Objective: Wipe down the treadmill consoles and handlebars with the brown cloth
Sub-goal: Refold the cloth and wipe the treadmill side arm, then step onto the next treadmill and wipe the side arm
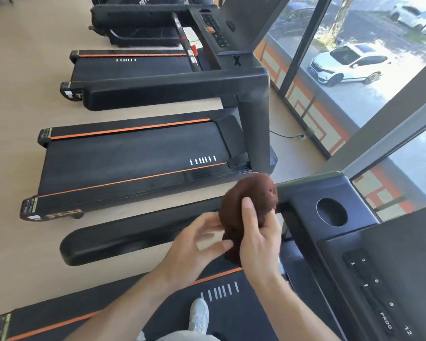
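While bunched for wiping, brown cloth (250, 205) gripped in right hand (258, 244), left hand (194, 249) loosely open beside, above handlebar (133, 239).

Pale wood-look floor (22, 99), black treadmills (133, 153) in a row, perhaps a cable (284, 135)

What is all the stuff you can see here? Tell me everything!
Treadmills: at least four, black with orange stripes, in a row on the pale floor.
Brown cloth: one, bunched up, above the nearest handlebar.
Console: one close by, black with white numbers, lower right.
Cup holder: one round hole, beside the console.
Windows: big glass, along the right.
Car: one white, outside; others further off.
Shoe: one, white, on the belt.
Left hand: open, fingers touching the cloth.
Right hand: gripping the cloth.
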